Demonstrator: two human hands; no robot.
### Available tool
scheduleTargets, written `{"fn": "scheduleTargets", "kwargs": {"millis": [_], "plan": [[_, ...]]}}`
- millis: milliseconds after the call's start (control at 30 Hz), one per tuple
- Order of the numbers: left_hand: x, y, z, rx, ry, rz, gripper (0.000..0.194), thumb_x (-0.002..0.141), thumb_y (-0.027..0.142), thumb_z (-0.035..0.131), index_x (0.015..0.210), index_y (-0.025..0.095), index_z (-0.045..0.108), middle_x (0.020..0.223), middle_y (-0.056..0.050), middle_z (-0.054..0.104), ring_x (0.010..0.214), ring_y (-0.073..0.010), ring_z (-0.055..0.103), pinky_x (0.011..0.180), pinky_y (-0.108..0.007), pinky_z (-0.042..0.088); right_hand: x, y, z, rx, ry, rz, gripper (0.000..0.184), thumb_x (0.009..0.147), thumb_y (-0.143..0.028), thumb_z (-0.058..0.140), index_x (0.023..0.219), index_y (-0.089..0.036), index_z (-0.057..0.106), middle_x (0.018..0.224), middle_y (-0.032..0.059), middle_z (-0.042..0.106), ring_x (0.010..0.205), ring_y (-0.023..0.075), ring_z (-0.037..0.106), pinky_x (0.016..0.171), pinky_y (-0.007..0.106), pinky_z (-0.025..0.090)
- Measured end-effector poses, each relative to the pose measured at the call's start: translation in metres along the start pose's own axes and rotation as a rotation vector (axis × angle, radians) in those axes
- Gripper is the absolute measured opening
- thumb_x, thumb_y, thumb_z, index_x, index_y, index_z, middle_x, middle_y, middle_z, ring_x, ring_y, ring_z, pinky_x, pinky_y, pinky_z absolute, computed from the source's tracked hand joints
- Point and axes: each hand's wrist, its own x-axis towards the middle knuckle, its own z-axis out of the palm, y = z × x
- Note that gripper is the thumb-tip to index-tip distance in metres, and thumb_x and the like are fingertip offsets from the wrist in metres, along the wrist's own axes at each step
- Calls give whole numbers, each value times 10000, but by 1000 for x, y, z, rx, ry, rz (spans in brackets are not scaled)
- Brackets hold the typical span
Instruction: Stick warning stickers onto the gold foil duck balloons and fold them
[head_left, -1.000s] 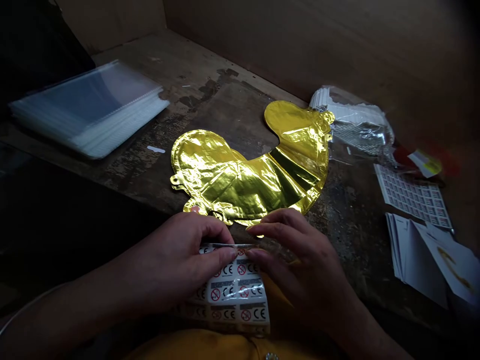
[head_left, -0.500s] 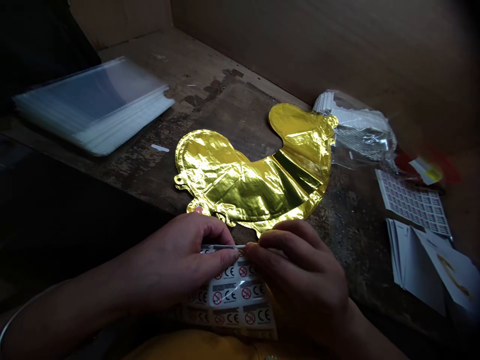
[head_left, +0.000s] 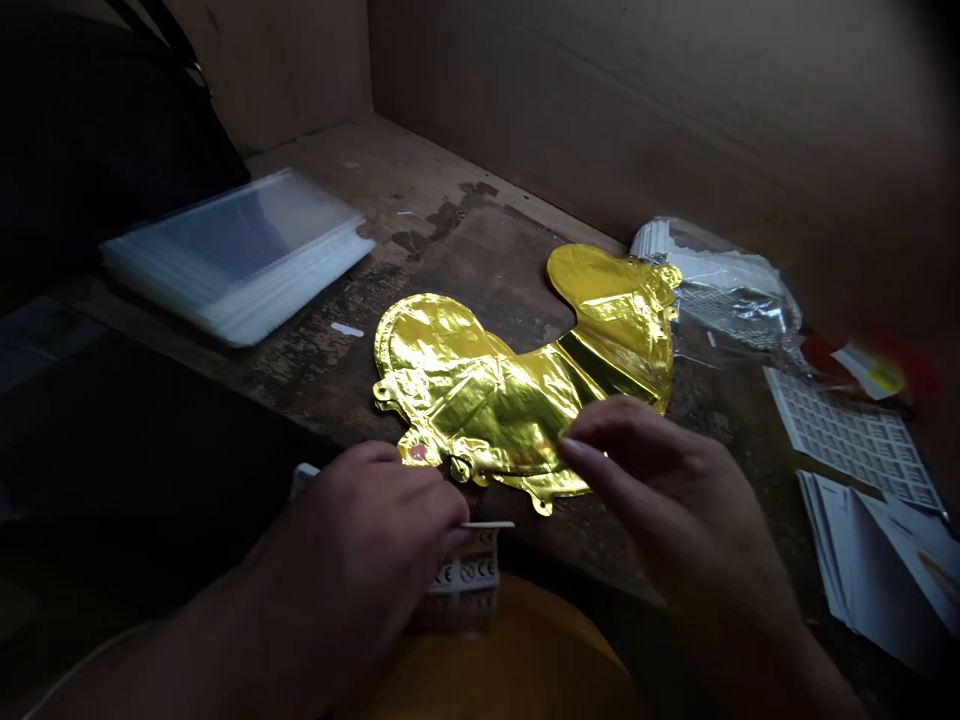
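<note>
My left hand (head_left: 367, 540) is closed around a folded sheet of CE-mark stickers (head_left: 474, 573), whose printed face hangs below the fingers. Most of that sheet is hidden behind the hand. To the right, my right hand (head_left: 675, 500) is raised with thumb and forefinger pinched together. Whatever lies between those fingertips is too small to make out. Just beyond both hands, a flat gold foil balloon (head_left: 480, 390) lies in a curve on the table, with small tabs along its edge. My right fingers overlap its near side in the view.
A stack of clear plastic sleeves (head_left: 247, 260) lies at the left. Along the right are a clear bag with white pieces (head_left: 720, 280), a printed label sheet (head_left: 855, 435) and folded white cards (head_left: 862, 560). A dark bag (head_left: 97, 130) stands at the back left.
My right hand has come off the sticker sheet and moved up and right. My left hand has turned and drawn the sheet leftward. The view has shifted slightly.
</note>
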Motion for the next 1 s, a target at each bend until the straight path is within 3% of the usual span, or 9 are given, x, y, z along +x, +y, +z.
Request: {"fn": "scheduleTargets", "kwargs": {"millis": [67, 167, 267, 333, 433, 1000], "plan": [[-8, -8, 2, 259, 149, 237, 212, 934, 152, 481, 877, 209, 678, 845, -10, 737, 794, -191, 665, 910, -410, 402, 19, 3, 11, 80, -55, 101, 76, 812, -252, 710, 760, -197, 695, 786, 19, 649, 712, 150, 595, 635, 270, 470], [-13, -25, 8, 394, 234, 354, 206, 942, 102, 470, 925, 193, 654, 1160, -44, 723, 1096, -202, 639, 1098, -414, 269, 39, 6, 34, 115, -159, 148, 87, 765, -240, 728, 719, -169, 707, 769, 31, 655, 726, 157, 601, 665, 285, 478], [-11, -40, 14, 416, 202, 353, 245, 949, 88, 433, 870, 184, 644, 1282, -67, 666, 1222, -195, 581, 1191, -424, 164, 47, 9, 54, 234, -237, 261, 120, 776, -272, 701, 730, -163, 680, 669, 4, 631, 610, 126, 573, 575, 258, 461], [-8, -46, 17, 435, 183, 360, 257, 946, 85, 429, 846, 177, 647, 1299, -84, 653, 1261, -213, 558, 1209, -453, 153, 47, 11, 62, 330, -285, 356, 148, 782, -302, 687, 739, -164, 656, 603, -13, 609, 523, 108, 538, 501, 238, 431], [-7, -51, 22, 433, 195, 390, 206, 932, 108, 480, 842, 170, 654, 1300, -84, 653, 1284, -226, 542, 1221, -452, 165, 46, 13, 69, 307, -274, 410, 158, 761, -314, 688, 731, -162, 652, 633, 12, 647, 542, 123, 562, 502, 244, 443], [-4, -58, 29, 337, 275, 430, 178, 961, 153, 480, 863, 165, 627, 1302, -81, 648, 1302, -218, 519, 1232, -452, 137, 51, 10, 78, 127, -300, 346, 171, 757, -326, 655, 680, -176, 679, 633, 35, 669, 566, 151, 568, 516, 267, 441]]}}
